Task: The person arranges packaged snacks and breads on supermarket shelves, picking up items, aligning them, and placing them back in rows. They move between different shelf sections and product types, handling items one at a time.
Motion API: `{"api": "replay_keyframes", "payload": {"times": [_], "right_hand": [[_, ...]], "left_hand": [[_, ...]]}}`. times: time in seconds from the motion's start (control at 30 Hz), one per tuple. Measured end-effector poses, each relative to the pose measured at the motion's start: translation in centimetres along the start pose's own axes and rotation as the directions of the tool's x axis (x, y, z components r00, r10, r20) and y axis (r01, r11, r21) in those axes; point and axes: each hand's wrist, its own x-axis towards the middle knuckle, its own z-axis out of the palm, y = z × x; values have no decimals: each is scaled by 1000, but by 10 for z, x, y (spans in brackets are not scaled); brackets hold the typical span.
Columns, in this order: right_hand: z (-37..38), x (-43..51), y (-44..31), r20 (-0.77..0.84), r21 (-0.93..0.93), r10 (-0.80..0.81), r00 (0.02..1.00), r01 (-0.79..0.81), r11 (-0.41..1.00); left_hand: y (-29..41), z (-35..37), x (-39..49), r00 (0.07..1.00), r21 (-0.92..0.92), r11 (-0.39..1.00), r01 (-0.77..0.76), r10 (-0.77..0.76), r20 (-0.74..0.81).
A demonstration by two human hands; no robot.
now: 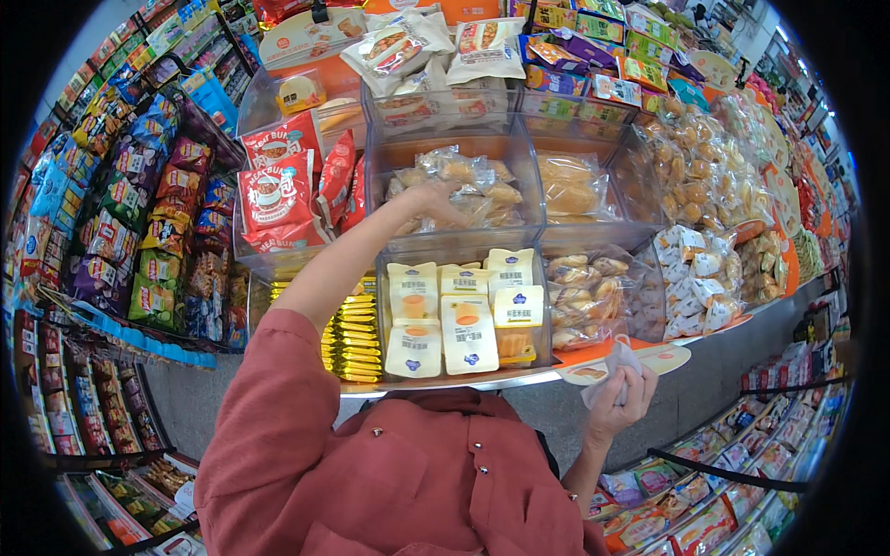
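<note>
My left hand (441, 203) reaches into a clear plastic bin (455, 240) and lies over small bread rolls in clear wrappers (487, 182); the fingertips are partly lost among the packs, so a grip cannot be told. Out in front of the display's near edge, at the right, my right hand (621, 396) holds a crumpled pale cloth (621, 361). Nearer to me than the reached-into bin stand cream-coloured cake packs (469, 333). Larger wrapped buns (571, 184) fill the bin to its right, and red meat bun bags (278, 191) lie to its left.
Clear dividers (532, 174) rise between the bins. Yellow-wrapped snacks (358, 340) and bagged pastries (591, 295) flank the cream packs. White bread bags (403, 48) are piled at the back. A rack of chip bags (132, 208) stands left; low shelves of packets (702, 479) are at lower right.
</note>
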Motion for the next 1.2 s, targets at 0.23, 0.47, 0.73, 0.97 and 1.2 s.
{"api": "replay_keyframes", "payload": {"times": [0.23, 0.47, 0.73, 0.97, 1.2], "right_hand": [[-33, 36, 59, -98, -102, -57, 994, 47, 994], [-45, 66, 110, -73, -102, -58, 996, 51, 993], [-36, 86, 138, 12, 18, -74, 997, 74, 997], [-34, 107, 148, 239, 156, 36, 970, -75, 985], [-60, 105, 143, 508, 168, 206, 836, -331, 929]], "left_hand": [[12, 18, 23, 990, 18, 991, -136, 137, -35], [8, -7, 27, 979, -280, 960, -4, -54, -197], [-10, -24, 16, 841, -546, 799, -252, -98, -532], [-10, -8, 22, 598, -637, 671, -380, -347, -723], [-7, 21, 12, 884, -400, 911, -106, -98, -457]]}}
